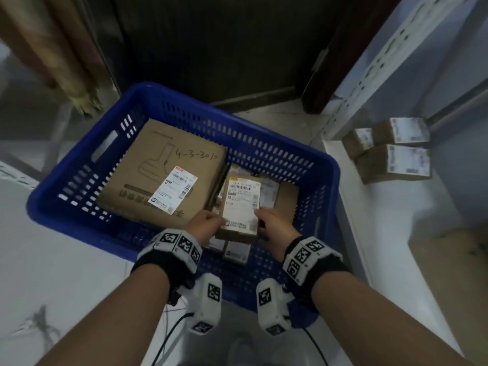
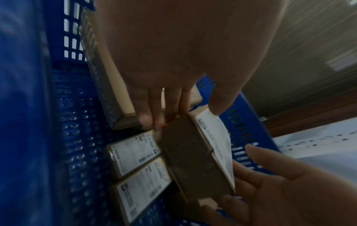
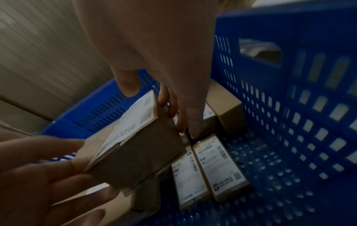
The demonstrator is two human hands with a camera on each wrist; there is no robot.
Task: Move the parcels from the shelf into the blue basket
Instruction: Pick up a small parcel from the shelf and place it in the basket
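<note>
A small brown parcel [image 1: 240, 207] with a white label hangs just over the blue basket [image 1: 334, 194], held at its near end by both hands. My left hand [image 1: 214, 220] pinches its left corner and my right hand [image 1: 263, 220] its right corner, each with the thumb on the label. In the left wrist view the left hand [image 2: 185, 117] has its fingers down the parcel [image 2: 193, 157] end. The right wrist view shows the right hand [image 3: 156, 109] on the parcel [image 3: 135, 152]. Three labelled parcels [image 1: 396, 162] stand on the white shelf [image 1: 396, 212] at the right.
A large flat cardboard box [image 1: 163, 167] fills the basket's left half. Several small labelled parcels [image 3: 218, 165] lie flat on the basket floor under the held one. The perforated shelf upright [image 1: 383, 62] rises at the right. A dark door stands behind the basket.
</note>
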